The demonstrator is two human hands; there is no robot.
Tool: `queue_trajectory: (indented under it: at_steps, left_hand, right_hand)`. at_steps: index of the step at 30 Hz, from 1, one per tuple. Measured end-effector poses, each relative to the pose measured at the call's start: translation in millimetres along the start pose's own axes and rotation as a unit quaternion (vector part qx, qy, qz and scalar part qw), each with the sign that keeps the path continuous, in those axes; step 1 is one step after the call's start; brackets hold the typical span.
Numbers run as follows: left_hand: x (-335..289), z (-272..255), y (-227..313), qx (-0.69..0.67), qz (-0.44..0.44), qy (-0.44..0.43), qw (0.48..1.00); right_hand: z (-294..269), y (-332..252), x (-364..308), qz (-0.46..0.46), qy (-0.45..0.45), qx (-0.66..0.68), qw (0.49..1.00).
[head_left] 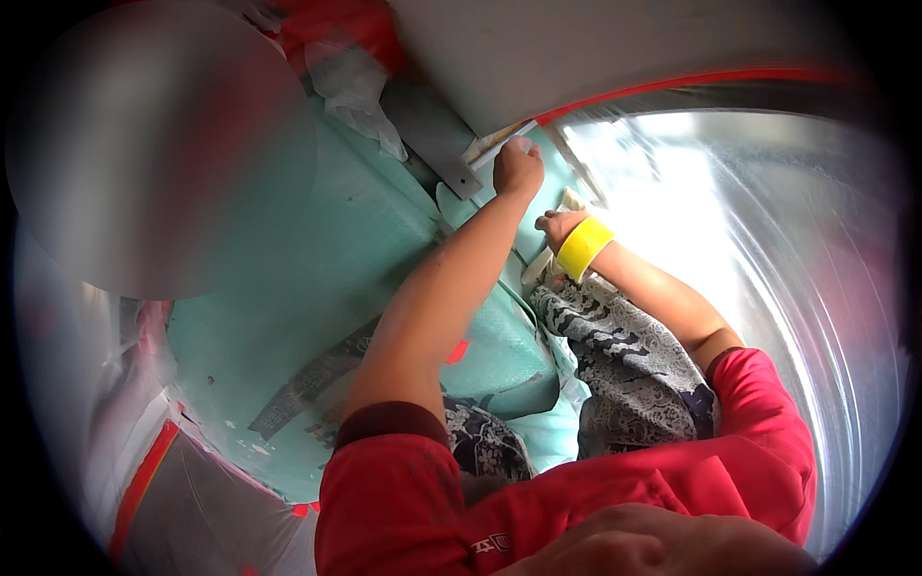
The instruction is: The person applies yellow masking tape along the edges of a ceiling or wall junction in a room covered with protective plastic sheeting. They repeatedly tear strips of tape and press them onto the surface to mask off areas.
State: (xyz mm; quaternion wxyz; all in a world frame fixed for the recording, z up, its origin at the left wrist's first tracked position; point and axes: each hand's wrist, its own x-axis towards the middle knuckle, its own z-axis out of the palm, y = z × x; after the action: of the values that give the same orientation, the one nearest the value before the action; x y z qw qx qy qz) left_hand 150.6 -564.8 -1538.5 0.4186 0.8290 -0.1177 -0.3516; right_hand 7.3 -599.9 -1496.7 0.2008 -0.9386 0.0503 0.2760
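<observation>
My left hand (519, 168) is stretched far forward, its fingers curled closed against a narrow pale strip (492, 154) at the edge of a grey panel (432, 134). Whatever it pinches is hidden by the fingers. Nearer to me and to the right, my right hand (559, 227) is also closed over the pale green surface (531, 230), its grip too small to make out. Around my right wrist sits a yellow ring (585, 249) that looks like a roll of tape. Beside that hand lies a cream-coloured edge piece (573, 200).
A wide pale green panel (259, 317) fills the left side, with a dark patterned band on it. Clear plastic sheeting (768, 250) hangs at the right, edged above by red tape (691, 84). Crumpled translucent film (351, 86) clings to the far end. My patterned trousers (634, 374) show below.
</observation>
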Motion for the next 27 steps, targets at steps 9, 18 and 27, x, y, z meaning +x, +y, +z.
queue_trajectory:
  at_steps: [9, 18, 27]
  left_hand:
    - [93, 66, -27, -0.124, 0.114, 0.100, 0.981]
    - [91, 91, -26, -0.636, -0.013, 0.020, 0.772]
    - [91, 83, -18, -0.700, -0.067, 0.031, 0.710]
  right_hand:
    - [-39, 63, 75, 0.181, 0.192, -0.025, 0.964]
    - [-37, 92, 137, 0.160, 0.373, -0.102, 0.909]
    - [-35, 97, 129, 0.133, 0.341, -0.129, 0.921]
